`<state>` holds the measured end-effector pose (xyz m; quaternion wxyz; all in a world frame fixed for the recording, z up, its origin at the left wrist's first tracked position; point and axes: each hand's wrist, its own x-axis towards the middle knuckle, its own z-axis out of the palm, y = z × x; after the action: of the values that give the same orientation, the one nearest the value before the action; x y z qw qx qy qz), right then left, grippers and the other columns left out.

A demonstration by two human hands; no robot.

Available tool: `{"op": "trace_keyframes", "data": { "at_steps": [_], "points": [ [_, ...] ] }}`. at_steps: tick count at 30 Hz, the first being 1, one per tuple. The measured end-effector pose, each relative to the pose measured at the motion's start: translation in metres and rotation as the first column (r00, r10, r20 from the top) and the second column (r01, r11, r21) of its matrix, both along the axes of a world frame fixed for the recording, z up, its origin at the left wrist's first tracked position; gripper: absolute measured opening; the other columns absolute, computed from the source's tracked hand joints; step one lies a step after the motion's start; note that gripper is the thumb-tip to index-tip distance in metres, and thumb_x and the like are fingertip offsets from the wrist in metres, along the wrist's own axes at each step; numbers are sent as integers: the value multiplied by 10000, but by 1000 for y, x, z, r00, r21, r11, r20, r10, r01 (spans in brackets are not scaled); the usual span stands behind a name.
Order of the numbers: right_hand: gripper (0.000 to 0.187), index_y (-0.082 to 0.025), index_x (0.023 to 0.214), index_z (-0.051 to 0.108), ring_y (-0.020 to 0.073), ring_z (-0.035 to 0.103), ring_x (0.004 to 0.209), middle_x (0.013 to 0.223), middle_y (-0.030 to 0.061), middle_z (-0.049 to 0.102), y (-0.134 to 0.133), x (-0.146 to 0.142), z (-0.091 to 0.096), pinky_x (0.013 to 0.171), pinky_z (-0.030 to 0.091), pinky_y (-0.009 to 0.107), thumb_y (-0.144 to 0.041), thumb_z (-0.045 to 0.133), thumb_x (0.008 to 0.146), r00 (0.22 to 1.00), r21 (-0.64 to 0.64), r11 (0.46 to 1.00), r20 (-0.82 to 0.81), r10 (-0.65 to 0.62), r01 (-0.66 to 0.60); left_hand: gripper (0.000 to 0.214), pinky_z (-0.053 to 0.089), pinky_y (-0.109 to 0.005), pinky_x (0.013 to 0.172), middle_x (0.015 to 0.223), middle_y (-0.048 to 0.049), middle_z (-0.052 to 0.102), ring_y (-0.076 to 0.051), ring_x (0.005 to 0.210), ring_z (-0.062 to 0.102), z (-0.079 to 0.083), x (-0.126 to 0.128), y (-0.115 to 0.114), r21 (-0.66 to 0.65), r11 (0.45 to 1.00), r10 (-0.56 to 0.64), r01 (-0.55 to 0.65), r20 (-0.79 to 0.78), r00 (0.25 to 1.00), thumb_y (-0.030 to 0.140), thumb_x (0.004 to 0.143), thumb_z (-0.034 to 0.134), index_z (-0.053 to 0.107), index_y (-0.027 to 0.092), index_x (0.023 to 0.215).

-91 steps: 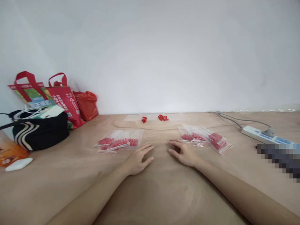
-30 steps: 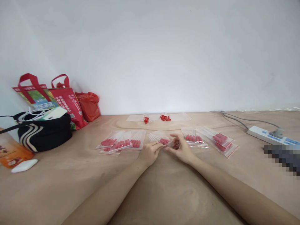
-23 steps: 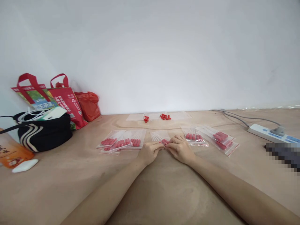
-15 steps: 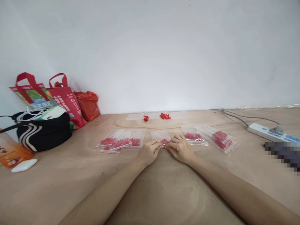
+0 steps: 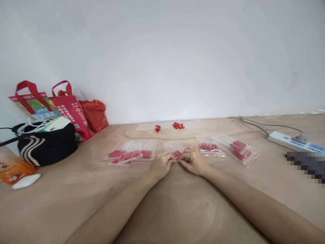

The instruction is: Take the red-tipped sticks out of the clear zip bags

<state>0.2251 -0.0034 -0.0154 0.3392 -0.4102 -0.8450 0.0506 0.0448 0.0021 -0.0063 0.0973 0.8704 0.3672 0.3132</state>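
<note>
My left hand (image 5: 162,164) and my right hand (image 5: 194,160) meet at the middle of the tan table (image 5: 165,210), fingers pinched on the near edge of a small clear zip bag (image 5: 175,149) holding red capsule-like pieces. To the left lies a fan of filled zip bags (image 5: 132,154). On the right lie more filled bags (image 5: 228,147). Farther back, loose red pieces (image 5: 177,126) rest on flat empty bags (image 5: 146,127) near the wall.
At the left stand red shopping bags (image 5: 64,106), a black striped bag (image 5: 44,145) with white cables, an orange packet (image 5: 11,167) and a white case (image 5: 25,180). A white power strip (image 5: 291,142) with a grey cable lies at the right.
Three seconds ago both hands lay flat and empty. My right hand drew one bag from the right pile to the middle, and both hands closed on its near edge.
</note>
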Motion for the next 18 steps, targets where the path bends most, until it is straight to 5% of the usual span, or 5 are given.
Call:
{"op": "trace_keyframes", "data": {
  "at_steps": [11,18],
  "points": [
    [170,-212,676,641,118,481,690,674,-12,607,-3,1,0,695,224,294,-268,548,807,1000,86,996,6,5,-5,178,448,-285,719,763,-42,625,-156,755,564,3,-1,3,1,998,-64,64,40,997,150,811,485,622,148,697],
    [226,-208,643,629,119,484,689,650,-23,597,-4,-1,2,722,232,291,-346,549,803,999,-31,999,-18,-45,44,140,434,-290,703,687,-27,584,-161,744,529,2,1,3,27,999,-42,39,91,995,73,734,554,584,148,621]
  ]
}}
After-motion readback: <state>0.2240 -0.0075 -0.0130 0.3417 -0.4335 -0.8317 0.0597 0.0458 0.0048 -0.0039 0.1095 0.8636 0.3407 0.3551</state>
